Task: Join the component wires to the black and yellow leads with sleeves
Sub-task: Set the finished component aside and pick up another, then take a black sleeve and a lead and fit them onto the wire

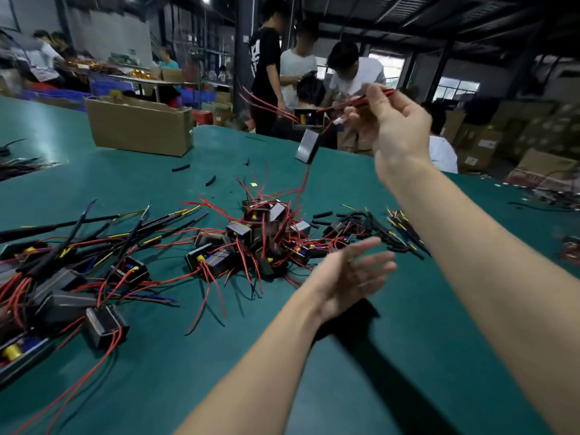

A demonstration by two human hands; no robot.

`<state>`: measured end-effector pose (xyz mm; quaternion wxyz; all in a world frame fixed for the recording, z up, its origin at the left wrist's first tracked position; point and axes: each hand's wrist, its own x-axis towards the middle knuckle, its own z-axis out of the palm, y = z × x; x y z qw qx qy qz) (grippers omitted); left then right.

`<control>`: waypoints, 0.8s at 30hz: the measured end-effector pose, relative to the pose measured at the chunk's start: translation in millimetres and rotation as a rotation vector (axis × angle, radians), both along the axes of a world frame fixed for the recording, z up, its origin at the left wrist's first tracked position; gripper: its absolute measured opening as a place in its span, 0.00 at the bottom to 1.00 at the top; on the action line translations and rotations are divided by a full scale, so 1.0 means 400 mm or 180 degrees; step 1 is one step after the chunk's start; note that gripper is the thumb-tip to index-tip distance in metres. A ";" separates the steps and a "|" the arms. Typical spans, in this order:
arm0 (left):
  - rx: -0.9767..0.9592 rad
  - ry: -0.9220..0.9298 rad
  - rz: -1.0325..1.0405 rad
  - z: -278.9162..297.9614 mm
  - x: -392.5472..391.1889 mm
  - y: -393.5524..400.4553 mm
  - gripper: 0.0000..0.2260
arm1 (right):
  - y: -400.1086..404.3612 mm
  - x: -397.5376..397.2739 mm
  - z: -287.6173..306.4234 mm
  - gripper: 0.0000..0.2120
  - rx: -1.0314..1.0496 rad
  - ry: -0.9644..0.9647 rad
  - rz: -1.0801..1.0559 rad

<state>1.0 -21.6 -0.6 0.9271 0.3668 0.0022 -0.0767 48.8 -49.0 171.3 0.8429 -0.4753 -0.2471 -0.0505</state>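
The right hand [389, 124] pinches red wires [342, 105], two components [307, 133] dangling left of it; the left hand [351, 274] hovers open over the pile [263, 237].

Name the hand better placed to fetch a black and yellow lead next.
Left, probably. The left hand is open, low over the table near leads; the right hand is raised, pinching red wires with a component dangling.

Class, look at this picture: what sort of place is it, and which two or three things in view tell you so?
Most likely a factory assembly hall. A big green table holds a heap of identical black components with red wires, a cardboard box sits on it, and stacked cartons line the hall behind other workers.
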 end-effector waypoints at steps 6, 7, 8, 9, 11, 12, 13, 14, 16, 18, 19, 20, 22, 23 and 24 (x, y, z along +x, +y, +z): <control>-0.0528 -0.0224 0.0396 0.028 -0.020 0.034 0.11 | -0.146 -0.031 -0.015 0.04 0.0660 0.0403 -0.0095; -0.0594 -0.0204 0.0431 0.031 -0.021 0.037 0.11 | -0.168 -0.032 -0.026 0.04 0.0696 0.0574 -0.0080; -0.0686 -0.0174 0.0471 0.031 -0.020 0.040 0.11 | -0.189 -0.036 -0.039 0.06 0.0619 0.0730 -0.0051; -0.0780 -0.0177 0.0509 0.035 -0.019 0.044 0.11 | -0.208 -0.039 -0.053 0.08 0.0474 0.0862 -0.0010; -0.0899 -0.0272 0.0620 0.034 -0.018 0.056 0.13 | -0.240 -0.045 -0.082 0.10 0.0245 0.1111 0.0234; -0.0927 -0.0306 0.0659 0.034 -0.018 0.062 0.13 | -0.254 -0.053 -0.094 0.10 0.0191 0.1233 0.0421; -0.0922 -0.0325 0.0647 0.036 -0.019 0.067 0.14 | -0.266 -0.057 -0.106 0.10 0.0123 0.1353 0.0590; -0.0871 -0.0338 0.0575 0.036 -0.019 0.072 0.16 | -0.275 -0.066 -0.118 0.10 0.0001 0.1457 0.0743; -0.0467 -0.0305 0.0415 0.045 -0.017 0.070 0.22 | -0.287 -0.080 -0.151 0.09 -0.0395 0.1603 0.0951; 0.0276 -0.0390 0.0305 0.054 -0.015 0.059 0.27 | -0.288 -0.095 -0.188 0.08 -0.0811 0.1588 0.0997; 0.0677 -0.0473 0.0255 0.057 -0.014 0.049 0.27 | -0.294 -0.091 -0.213 0.07 -0.0935 0.1509 0.0963; 0.1025 -0.0581 0.0175 0.061 -0.016 0.040 0.26 | -0.281 -0.100 -0.223 0.07 -0.1006 0.1422 0.0950; 0.1379 -0.0668 -0.0148 0.071 -0.027 0.019 0.23 | -0.260 -0.110 -0.243 0.07 -0.1009 0.1305 0.0799; 0.1463 -0.0655 -0.0284 0.074 -0.035 0.011 0.22 | -0.252 -0.104 -0.258 0.09 -0.1006 0.1308 0.0611; 0.1545 -0.0633 -0.0343 0.075 -0.040 0.007 0.21 | -0.247 -0.103 -0.267 0.11 -0.0985 0.1339 0.0449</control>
